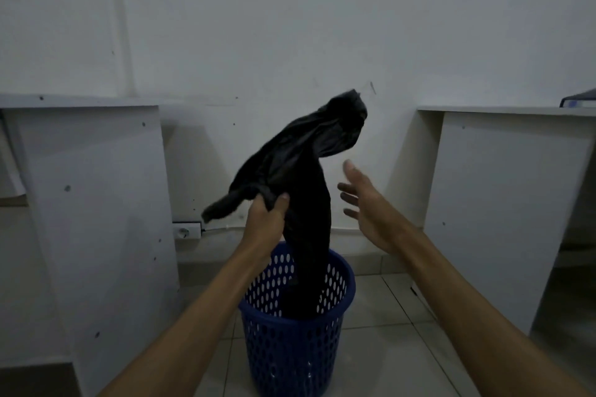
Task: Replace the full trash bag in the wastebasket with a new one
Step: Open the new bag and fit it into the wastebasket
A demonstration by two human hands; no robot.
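One hand, the left (pixel 269 208), is gripping the bag (pixel 309 171) above the basket (pixel 290 325); the right (pixel 364 203), spread wide, is reaching to open it.

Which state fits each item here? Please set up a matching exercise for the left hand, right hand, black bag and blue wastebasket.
Things:
1. left hand
2. right hand
3. black bag
4. blue wastebasket

States:
A. standing on the tiled floor
B. open, touching nothing
C. lower end inside the basket
D. gripping plastic

Pairs: 1-D, 2-B, 3-C, 4-A
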